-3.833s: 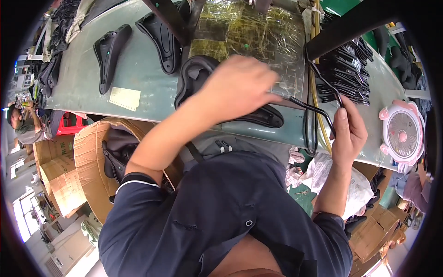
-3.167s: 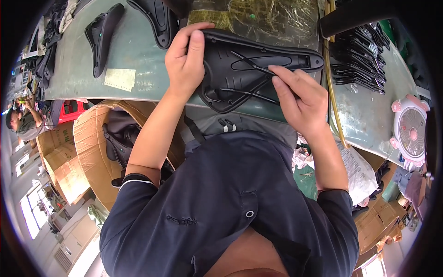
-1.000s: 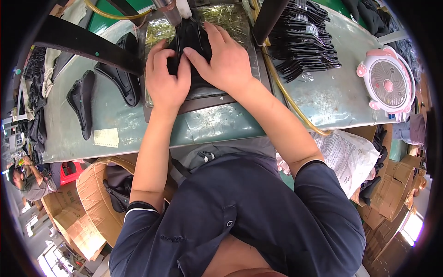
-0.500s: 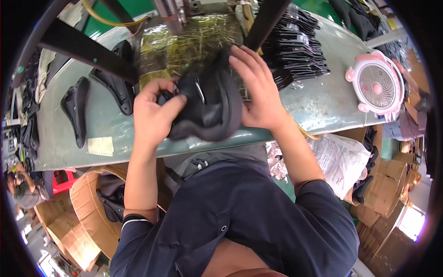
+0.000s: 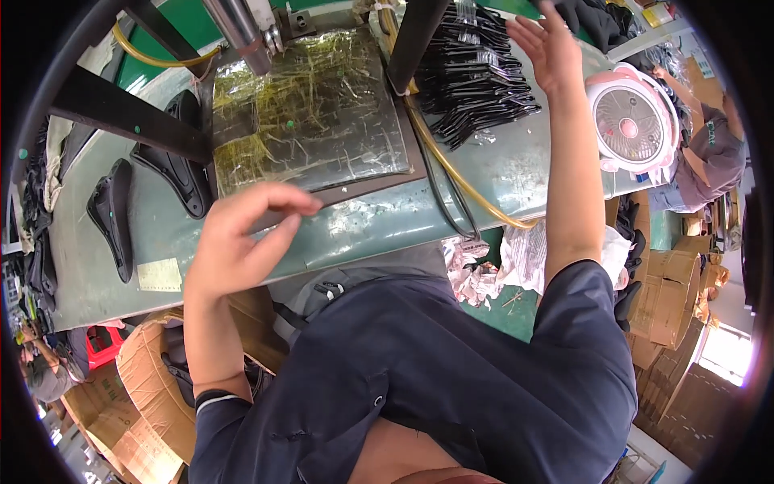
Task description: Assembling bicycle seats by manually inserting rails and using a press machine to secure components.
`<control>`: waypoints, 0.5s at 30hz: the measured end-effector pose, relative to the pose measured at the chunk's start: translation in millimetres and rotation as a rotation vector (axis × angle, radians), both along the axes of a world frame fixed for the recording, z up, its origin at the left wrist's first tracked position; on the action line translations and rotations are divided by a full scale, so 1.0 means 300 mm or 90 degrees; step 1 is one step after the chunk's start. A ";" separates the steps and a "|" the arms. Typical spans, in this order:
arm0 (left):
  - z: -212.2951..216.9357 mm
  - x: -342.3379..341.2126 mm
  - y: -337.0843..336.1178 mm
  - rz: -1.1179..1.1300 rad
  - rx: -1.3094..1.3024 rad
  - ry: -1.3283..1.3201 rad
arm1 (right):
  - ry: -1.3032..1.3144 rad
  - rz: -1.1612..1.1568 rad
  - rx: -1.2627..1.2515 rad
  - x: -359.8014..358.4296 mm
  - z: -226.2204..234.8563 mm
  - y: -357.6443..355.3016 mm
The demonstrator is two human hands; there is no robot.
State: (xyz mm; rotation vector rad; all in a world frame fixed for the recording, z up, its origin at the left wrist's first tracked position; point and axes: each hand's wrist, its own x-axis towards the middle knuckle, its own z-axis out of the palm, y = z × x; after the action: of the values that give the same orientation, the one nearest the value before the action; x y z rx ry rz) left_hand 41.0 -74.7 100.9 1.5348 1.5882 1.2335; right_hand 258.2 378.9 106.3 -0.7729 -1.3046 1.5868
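Both hands empty: left hand [image 5: 242, 242] half-curled over the table [image 5: 379, 218], right hand [image 5: 547, 44] flat-open reaching the rail stack [image 5: 472, 77]. Pad [image 5: 310, 113] bare; next piece not yet picked.

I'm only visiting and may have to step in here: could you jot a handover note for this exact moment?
Left hand: empty, fingers loosely curled, above the near edge of the grey-green worktable.
Right hand: open, empty, reaching over the heap of black bent-metal parts.
The film-covered press plate is bare.
Two black moulded saddle shells lie at the table's left.
No shell is on the plate; nothing shows how many remain.
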 end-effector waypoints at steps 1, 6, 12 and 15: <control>0.010 -0.022 -0.020 -0.004 0.006 0.002 | -0.088 0.005 0.047 0.023 -0.016 0.029; -0.058 -0.223 -0.240 0.124 -0.088 0.592 | -0.615 0.093 0.769 0.148 -0.125 -0.134; -0.172 -0.349 -0.258 0.196 -0.203 0.861 | -0.845 0.170 0.914 0.151 -0.116 -0.165; -0.223 -0.399 -0.230 0.190 -0.190 0.893 | -0.904 0.222 0.919 0.123 -0.089 -0.163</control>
State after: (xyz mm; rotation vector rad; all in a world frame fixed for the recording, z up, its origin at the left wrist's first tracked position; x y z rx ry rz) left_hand -78.8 -143.7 33.9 2.0992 2.7036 -0.2252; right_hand 295.3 329.9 79.7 -0.5949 -3.0311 -0.3255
